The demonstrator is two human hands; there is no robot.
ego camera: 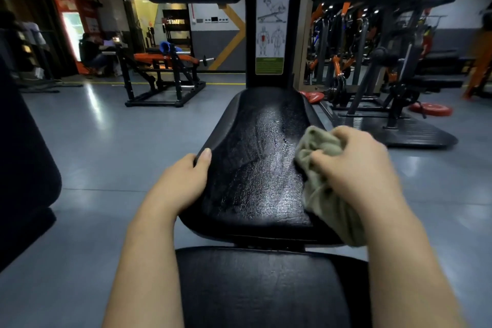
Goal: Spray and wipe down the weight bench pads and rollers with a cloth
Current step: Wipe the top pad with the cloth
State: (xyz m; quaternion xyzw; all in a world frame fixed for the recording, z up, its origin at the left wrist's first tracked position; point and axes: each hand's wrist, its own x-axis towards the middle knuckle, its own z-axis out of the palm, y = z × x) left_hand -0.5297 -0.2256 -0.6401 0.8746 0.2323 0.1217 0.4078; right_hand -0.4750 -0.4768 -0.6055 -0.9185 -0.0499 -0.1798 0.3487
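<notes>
Right hand fisted around soft, limp olive-grey cloth, tail hanging below the grip (bunch it tighter). Left hand clamps the slick wet black vinyl seat pad opposite, thumb on top.

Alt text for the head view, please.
A person's right hand grips a bunched olive-green cloth against the right side of a glossy black vinyl bench seat pad, while the left hand holds the pad's left edge, thumb on top. Gym machines and red weight plates fill the background.
</notes>
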